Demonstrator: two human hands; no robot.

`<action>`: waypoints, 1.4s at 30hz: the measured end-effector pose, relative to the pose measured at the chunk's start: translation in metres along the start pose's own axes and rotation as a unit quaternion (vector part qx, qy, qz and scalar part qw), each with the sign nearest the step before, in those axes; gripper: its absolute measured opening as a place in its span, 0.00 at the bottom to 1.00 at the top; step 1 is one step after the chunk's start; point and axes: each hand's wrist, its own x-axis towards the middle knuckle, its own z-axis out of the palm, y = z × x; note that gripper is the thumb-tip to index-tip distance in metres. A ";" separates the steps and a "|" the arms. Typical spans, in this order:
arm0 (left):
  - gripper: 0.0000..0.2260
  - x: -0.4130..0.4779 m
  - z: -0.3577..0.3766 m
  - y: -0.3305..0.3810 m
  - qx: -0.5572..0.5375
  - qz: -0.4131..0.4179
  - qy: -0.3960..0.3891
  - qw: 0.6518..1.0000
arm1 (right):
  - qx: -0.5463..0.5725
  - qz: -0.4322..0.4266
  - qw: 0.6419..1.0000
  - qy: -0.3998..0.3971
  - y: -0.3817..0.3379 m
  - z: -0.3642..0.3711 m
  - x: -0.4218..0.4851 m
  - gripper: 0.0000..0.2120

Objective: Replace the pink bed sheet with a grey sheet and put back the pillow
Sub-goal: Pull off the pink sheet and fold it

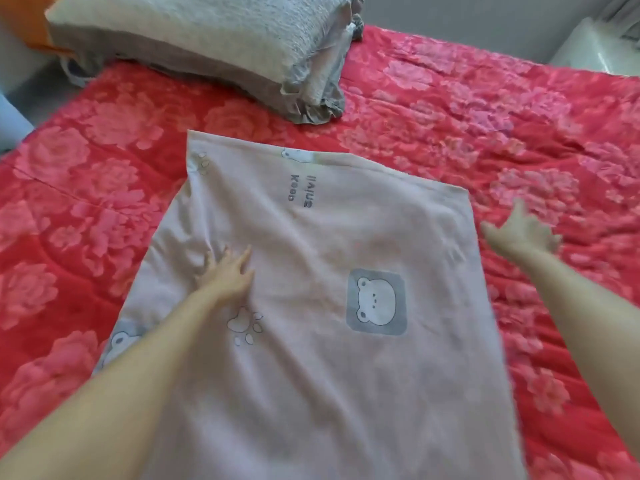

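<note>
A folded pale pink sheet (332, 271) with grey bear and paw prints lies in the middle of the bed. My left hand (227, 271) presses flat on its left part, fingers spread, and the cloth wrinkles around them. Just past the folded sheet's right edge, my right hand (523, 232) is open with fingers spread over the red floral cover (485, 126), which spans the whole bed. A grey and white pillow (214, 43) with a frilled edge lies at the far left of the bed. No grey sheet is in view.
An orange object (24, 19) stands behind the pillow at the top left. A white piece of furniture (595, 46) sits beyond the bed's far right corner. A pale wall runs along the back. The bed's left edge drops to the floor.
</note>
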 end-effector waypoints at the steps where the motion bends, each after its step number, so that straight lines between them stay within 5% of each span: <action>1: 0.25 0.000 0.004 0.004 0.023 -0.007 0.005 1.000 | -0.009 -0.011 1.000 -0.016 0.007 0.014 -0.003 0.35; 8: 0.29 0.019 0.040 0.034 0.107 -0.035 0.083 0.990 | 0.049 -0.044 0.997 -0.034 0.001 0.066 0.001 0.34; 13: 0.28 0.039 0.079 0.032 0.094 -0.016 0.219 0.971 | 0.239 0.116 0.962 -0.065 0.007 0.089 0.037 0.44; 16: 0.29 0.046 0.084 0.028 0.080 -0.010 0.252 0.964 | 0.362 0.123 0.923 -0.044 -0.001 0.099 0.043 0.26; 18: 0.29 0.047 0.084 0.027 0.089 -0.003 0.268 0.959 | 0.394 0.046 0.917 0.042 -0.016 0.094 0.031 0.11; 20: 0.28 0.045 0.081 0.029 0.079 0.000 0.253 0.964 | 0.366 -0.102 0.915 0.133 -0.026 0.083 -0.002 0.08; 24: 0.26 0.051 0.076 0.021 0.024 -0.004 0.225 0.974 | 0.205 -0.482 0.848 0.086 -0.014 0.084 -0.121 0.16; 26: 0.24 0.052 0.054 0.015 -0.203 -0.028 0.173 0.963 | 0.040 -0.615 0.788 0.005 0.013 0.102 -0.152 0.23; 27: 0.23 0.049 0.035 0.017 -0.377 -0.024 0.161 0.912 | -0.019 -0.631 0.773 -0.067 0.023 0.104 -0.153 0.23; 28: 0.22 0.045 0.017 0.018 -0.514 -0.019 0.180 0.838 | -0.051 -0.626 0.767 -0.133 0.027 0.099 -0.147 0.22; 29: 0.22 0.044 0.003 0.020 -0.547 -0.006 0.215 0.809 | -0.049 -0.592 0.777 -0.208 0.023 0.087 -0.137 0.19; 31: 0.24 0.053 -0.007 0.028 -0.405 0.008 0.246 0.880 | 0.100 -0.453 0.813 -0.352 0.002 0.055 -0.116 0.10; 33: 0.30 0.069 0.016 0.035 -0.187 -0.036 0.258 0.947 | 0.283 -0.316 0.889 -0.173 -0.022 0.046 -0.072 0.05; 35: 0.36 0.080 0.052 0.041 -0.059 -0.044 0.283 0.956 | 0.259 -0.173 0.949 0.039 -0.047 0.049 -0.020 0.12; 37: 0.35 0.086 0.066 0.045 -0.028 -0.029 0.311 0.949 | 0.230 -0.018 0.973 -0.005 -0.064 0.060 0.024 0.27; 39: 0.34 0.092 0.068 0.042 -0.016 -0.032 0.335 0.942 | 0.329 0.101 0.928 -0.145 -0.073 0.065 0.054 0.33; 42: 0.33 0.095 0.066 0.042 0.001 -0.037 0.336 0.941 | 0.461 0.149 0.824 -0.294 -0.087 0.047 0.065 0.26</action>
